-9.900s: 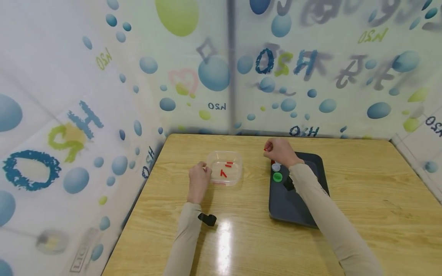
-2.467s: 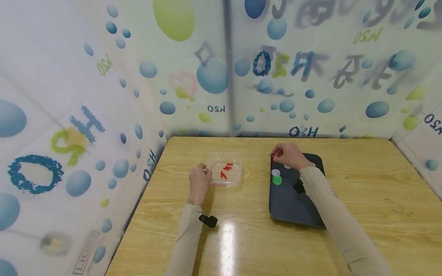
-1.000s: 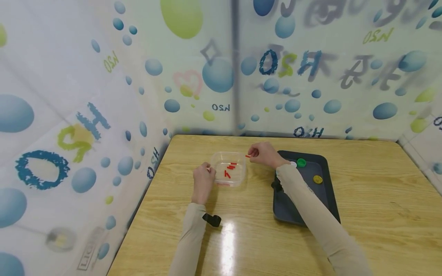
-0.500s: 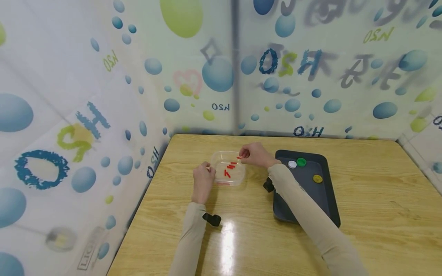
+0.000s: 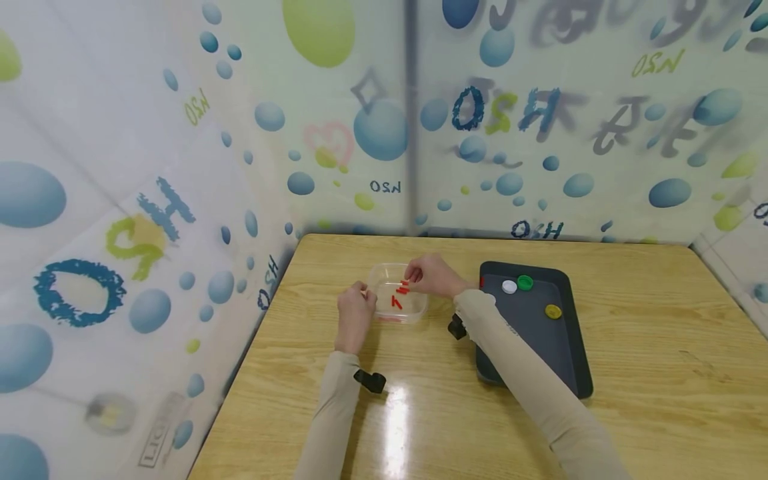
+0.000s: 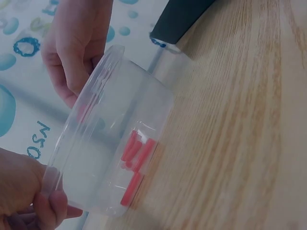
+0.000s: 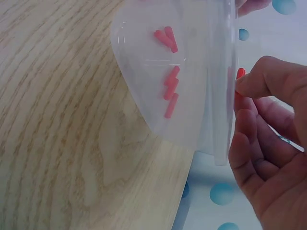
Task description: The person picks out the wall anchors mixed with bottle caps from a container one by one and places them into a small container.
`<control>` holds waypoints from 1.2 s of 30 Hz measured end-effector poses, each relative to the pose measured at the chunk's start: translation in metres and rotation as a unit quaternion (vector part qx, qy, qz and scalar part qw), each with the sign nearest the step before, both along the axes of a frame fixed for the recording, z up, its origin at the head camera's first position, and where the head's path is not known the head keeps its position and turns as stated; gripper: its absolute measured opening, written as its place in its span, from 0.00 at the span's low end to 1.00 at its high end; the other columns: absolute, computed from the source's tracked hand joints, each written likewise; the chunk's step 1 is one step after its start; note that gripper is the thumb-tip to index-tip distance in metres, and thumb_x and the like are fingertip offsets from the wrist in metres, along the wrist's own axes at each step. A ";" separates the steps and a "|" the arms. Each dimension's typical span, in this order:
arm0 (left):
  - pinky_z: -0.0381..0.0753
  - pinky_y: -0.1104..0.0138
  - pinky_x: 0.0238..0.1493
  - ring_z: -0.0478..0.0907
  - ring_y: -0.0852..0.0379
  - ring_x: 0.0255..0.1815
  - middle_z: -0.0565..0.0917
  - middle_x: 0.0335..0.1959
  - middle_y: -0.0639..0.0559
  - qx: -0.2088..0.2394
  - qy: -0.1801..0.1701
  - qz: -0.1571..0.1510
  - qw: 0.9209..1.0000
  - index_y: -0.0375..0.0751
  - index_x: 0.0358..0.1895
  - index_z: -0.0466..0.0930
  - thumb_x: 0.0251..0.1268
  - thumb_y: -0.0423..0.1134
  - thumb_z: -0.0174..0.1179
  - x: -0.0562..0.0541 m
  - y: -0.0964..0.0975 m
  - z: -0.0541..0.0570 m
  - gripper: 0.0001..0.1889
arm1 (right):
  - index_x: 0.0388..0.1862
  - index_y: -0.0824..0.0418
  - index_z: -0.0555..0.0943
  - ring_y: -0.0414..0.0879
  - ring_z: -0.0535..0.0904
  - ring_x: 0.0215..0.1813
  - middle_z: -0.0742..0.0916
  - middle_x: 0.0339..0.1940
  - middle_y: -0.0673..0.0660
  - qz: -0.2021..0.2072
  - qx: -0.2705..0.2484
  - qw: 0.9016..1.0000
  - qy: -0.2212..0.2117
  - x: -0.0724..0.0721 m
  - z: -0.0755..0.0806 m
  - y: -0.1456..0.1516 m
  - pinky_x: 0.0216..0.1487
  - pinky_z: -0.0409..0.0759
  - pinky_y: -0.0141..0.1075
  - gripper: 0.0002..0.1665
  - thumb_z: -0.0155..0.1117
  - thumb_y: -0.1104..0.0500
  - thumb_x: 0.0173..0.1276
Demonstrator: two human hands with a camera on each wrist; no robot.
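A clear plastic container stands on the table with several short red sticks lying on its bottom. My left hand pinches the container's left rim between thumb and fingers, as the left wrist view also shows. Over the container's right side, my right hand pinches another short red stick between thumb and forefinger. In the right wrist view that stick is mostly hidden by the fingertips, just beyond the rim. Whether it is solid or hollow cannot be told.
Right of the container lies a dark grey tray. It bears a white cap, a green cap and a yellow cap. Something red shows at its left edge. My right forearm covers part of the tray.
My right hand has moved left from above the tray to over the container, carrying the red stick. The container holds more sticks than in the oldest frame. My left hand stays on the rim.
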State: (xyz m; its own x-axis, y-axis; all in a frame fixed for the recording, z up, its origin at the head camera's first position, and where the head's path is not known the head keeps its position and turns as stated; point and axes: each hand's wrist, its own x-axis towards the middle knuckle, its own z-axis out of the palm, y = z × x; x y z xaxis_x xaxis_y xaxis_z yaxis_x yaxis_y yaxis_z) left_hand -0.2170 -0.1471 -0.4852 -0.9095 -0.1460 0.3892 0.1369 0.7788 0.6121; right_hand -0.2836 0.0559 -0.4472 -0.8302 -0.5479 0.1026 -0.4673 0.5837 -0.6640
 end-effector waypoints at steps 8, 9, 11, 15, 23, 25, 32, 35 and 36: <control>0.84 0.54 0.30 0.85 0.44 0.26 0.87 0.25 0.35 -0.001 0.013 -0.001 1.000 0.24 0.34 0.83 0.58 0.27 0.59 0.001 0.003 0.000 0.07 | 0.40 0.68 0.85 0.45 0.84 0.38 0.89 0.35 0.58 0.007 0.000 1.000 0.016 0.001 -0.003 0.006 0.45 0.84 0.38 0.06 0.70 0.66 0.64; 0.84 0.55 0.30 0.85 0.44 0.26 0.87 0.25 0.36 -0.001 0.011 0.000 1.000 0.24 0.34 0.84 0.58 0.27 0.59 0.001 0.003 0.001 0.07 | 0.40 0.68 0.85 0.46 0.84 0.38 0.89 0.36 0.58 0.004 0.002 1.000 0.016 0.001 -0.002 0.007 0.46 0.84 0.38 0.07 0.70 0.66 0.65; 0.84 0.55 0.30 0.85 0.45 0.26 0.87 0.25 0.36 0.002 0.009 -0.001 1.000 0.24 0.34 0.84 0.58 0.27 0.59 0.000 0.003 0.002 0.07 | 0.42 0.69 0.85 0.46 0.84 0.39 0.89 0.37 0.58 0.000 0.006 1.000 0.013 0.001 -0.001 0.009 0.47 0.84 0.39 0.08 0.69 0.65 0.66; 0.84 0.56 0.29 0.85 0.46 0.25 0.87 0.25 0.36 0.004 0.005 0.000 1.000 0.24 0.35 0.84 0.59 0.27 0.59 0.000 0.003 0.002 0.07 | 0.44 0.69 0.85 0.48 0.84 0.40 0.89 0.38 0.59 -0.003 0.011 1.000 0.013 0.000 0.004 0.015 0.48 0.84 0.40 0.09 0.66 0.65 0.67; 0.84 0.56 0.28 0.85 0.46 0.25 0.87 0.25 0.36 0.005 0.002 -0.001 1.000 0.23 0.37 0.84 0.60 0.27 0.59 0.000 0.002 0.000 0.08 | 0.44 0.68 0.85 0.48 0.84 0.41 0.89 0.38 0.58 -0.012 0.009 1.000 0.025 0.000 0.012 0.027 0.48 0.84 0.42 0.09 0.66 0.64 0.68; 0.84 0.56 0.29 0.85 0.46 0.25 0.87 0.25 0.35 0.008 0.001 0.000 1.000 0.23 0.37 0.84 0.60 0.27 0.59 0.001 0.001 0.000 0.08 | 0.44 0.68 0.85 0.48 0.84 0.41 0.89 0.38 0.58 -0.012 0.010 0.999 0.030 0.000 0.012 0.030 0.49 0.84 0.42 0.09 0.66 0.64 0.68; 0.85 0.53 0.32 0.86 0.43 0.27 0.87 0.26 0.34 0.006 -0.002 0.001 1.000 0.23 0.36 0.84 0.59 0.27 0.59 0.001 0.001 0.000 0.08 | 0.45 0.68 0.85 0.49 0.84 0.41 0.89 0.39 0.59 -0.029 0.015 0.999 0.029 0.002 0.013 0.045 0.48 0.84 0.43 0.10 0.64 0.64 0.69; 0.85 0.53 0.32 0.86 0.43 0.27 0.87 0.26 0.35 0.008 0.000 0.001 1.000 0.24 0.36 0.84 0.59 0.27 0.59 0.000 0.001 -0.001 0.08 | 0.46 0.68 0.85 0.48 0.83 0.40 0.89 0.39 0.58 -0.047 0.023 0.998 0.025 0.004 0.016 0.056 0.47 0.83 0.43 0.10 0.64 0.64 0.69; 0.85 0.53 0.32 0.86 0.43 0.27 0.87 0.26 0.35 0.009 0.001 0.001 1.000 0.23 0.36 0.84 0.59 0.27 0.59 0.000 0.001 -0.001 0.08 | 0.46 0.67 0.85 0.48 0.82 0.40 0.88 0.39 0.58 -0.054 0.025 0.998 0.024 0.005 0.017 0.060 0.47 0.83 0.43 0.10 0.64 0.64 0.70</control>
State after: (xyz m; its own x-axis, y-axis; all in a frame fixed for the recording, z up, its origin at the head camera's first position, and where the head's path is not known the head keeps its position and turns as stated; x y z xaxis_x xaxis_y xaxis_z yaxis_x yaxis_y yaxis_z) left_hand -0.2171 -0.1459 -0.4858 -0.9082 -0.1545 0.3890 0.1375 0.7677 0.6259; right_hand -0.2789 0.1161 -0.4305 -0.8797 -0.4604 0.1186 -0.4304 0.6651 -0.6103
